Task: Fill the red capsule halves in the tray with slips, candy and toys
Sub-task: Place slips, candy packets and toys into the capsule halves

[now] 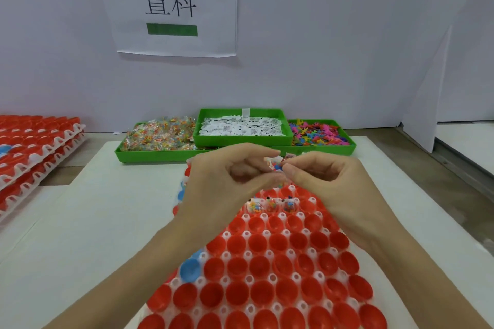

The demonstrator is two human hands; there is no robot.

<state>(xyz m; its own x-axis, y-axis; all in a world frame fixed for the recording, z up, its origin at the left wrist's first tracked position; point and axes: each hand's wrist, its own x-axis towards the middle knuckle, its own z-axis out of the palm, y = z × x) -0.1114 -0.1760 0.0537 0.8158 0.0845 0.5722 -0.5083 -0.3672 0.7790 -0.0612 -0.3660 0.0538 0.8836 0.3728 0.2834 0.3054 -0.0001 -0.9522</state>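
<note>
Red capsule halves (258,267) fill the white tray (250,279) that we see on the worktop (80,222), directly below both hands. The left hand (222,181) curls its fingers and pinches a small bundle (274,163) of white slip and coloured bits; the right hand (320,181) meets it from the other side, its grip narrow, thumb and forefinger closed on the same bundle. Just below the two grips, three halves (271,205) in one row already hold slips, candy and toys; the halves nearer to us are bare. Blue halves (189,270) lie under the left forearm. Beyond the grips stand green bins: candy (157,136) to the left, slips (240,128) straight ahead, toys (318,133) to the right. Stacked trays (32,147) lie far left of the left hand. A paper sign (171,5) hangs on the wall above.
</note>
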